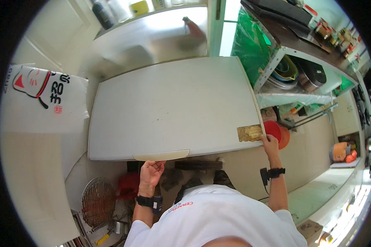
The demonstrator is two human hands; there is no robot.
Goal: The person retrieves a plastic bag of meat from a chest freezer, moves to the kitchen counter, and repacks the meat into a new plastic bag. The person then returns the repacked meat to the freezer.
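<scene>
A broad white lid, apparently of a chest freezer, spans the view before me. Its front edge carries a cream handle. My left hand is palm up, its curled fingers hooked at the underside of that handle; the fingertips are partly hidden. At the front right corner, my right hand grips the lid's edge, with the thumb near the top. Beside it a brown worn patch marks the lid's surface. Whether the lid is raised I cannot tell, since the body below is hidden.
On the right stand a metal-framed shelf with stacked basins and red and orange buckets. A round wire rack leans at lower left. A printed white sheet covers something on the left. Bottles line the sill behind.
</scene>
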